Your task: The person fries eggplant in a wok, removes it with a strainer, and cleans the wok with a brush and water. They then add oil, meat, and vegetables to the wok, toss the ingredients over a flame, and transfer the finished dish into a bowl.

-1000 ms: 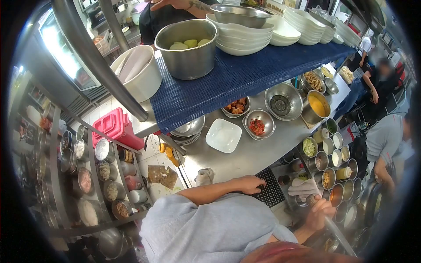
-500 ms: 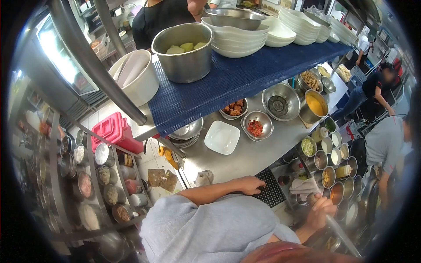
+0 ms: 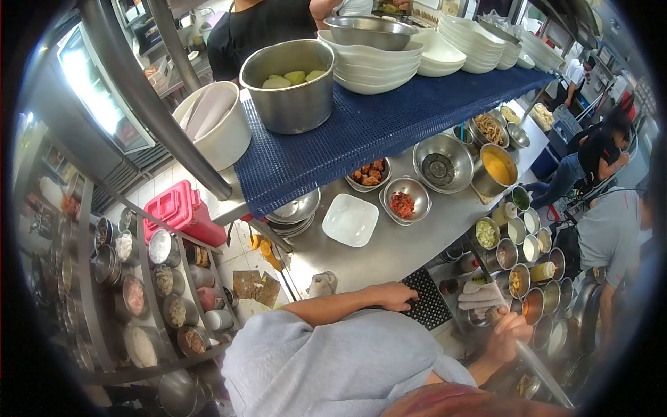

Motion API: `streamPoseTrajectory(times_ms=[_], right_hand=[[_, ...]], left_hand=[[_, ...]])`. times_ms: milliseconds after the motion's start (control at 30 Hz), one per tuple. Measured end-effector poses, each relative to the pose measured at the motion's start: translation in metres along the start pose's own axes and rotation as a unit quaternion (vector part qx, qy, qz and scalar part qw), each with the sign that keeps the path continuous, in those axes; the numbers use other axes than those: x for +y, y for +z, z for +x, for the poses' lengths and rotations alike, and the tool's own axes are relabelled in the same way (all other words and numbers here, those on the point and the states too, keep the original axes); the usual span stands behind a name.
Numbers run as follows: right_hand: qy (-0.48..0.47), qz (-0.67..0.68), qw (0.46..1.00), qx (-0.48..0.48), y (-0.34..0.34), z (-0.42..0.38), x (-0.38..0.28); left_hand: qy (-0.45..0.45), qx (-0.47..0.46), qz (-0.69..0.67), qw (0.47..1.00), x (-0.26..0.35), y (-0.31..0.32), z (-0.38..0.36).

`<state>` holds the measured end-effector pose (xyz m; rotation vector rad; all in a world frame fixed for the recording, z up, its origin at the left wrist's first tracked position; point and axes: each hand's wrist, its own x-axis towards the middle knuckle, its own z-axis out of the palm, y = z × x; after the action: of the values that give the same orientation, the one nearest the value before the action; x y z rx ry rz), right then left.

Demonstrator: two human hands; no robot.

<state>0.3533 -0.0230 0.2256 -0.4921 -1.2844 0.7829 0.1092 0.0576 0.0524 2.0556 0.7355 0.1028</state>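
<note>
My left hand [image 3: 397, 296] rests at the counter's front edge beside a black perforated mat [image 3: 428, 299]. Its fingers are curled in, and nothing shows in them; the palm side is hidden. Lower right, my right hand [image 3: 506, 335] is wrapped round a long grey metal handle [image 3: 545, 375] that slants down to the right; what it belongs to is out of sight. Close to this hand lies a folded pale cloth [image 3: 481, 297]. On the steel counter ahead are a white square bowl [image 3: 350, 220], a bowl of chopped red food [image 3: 403, 204] and a bowl of browned pieces [image 3: 369, 174].
A blue-covered shelf [image 3: 389, 111] carries a deep steel pot [image 3: 288, 94] and stacked white dishes [image 3: 379, 69]. Several sauce and ingredient containers [image 3: 516, 233] stand at right, near a co-worker in grey [image 3: 610, 233]. A red bin [image 3: 184, 212] and a food rack [image 3: 167, 278] are at left.
My hands have hardly moved. At far right, the co-worker in black has straightened up and raised an arm. Behind the shelf, another person's arm has shifted.
</note>
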Motion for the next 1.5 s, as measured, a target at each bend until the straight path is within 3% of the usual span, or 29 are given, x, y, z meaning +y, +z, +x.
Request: streamPoseTrajectory(times_ms=[1500], right_hand=[[0.019, -0.013, 0.999, -0.023, 0.013, -0.004, -0.004]], left_hand=[[-0.004, -0.018, 0.009, 1.0, -0.005, 0.004, -0.007]])
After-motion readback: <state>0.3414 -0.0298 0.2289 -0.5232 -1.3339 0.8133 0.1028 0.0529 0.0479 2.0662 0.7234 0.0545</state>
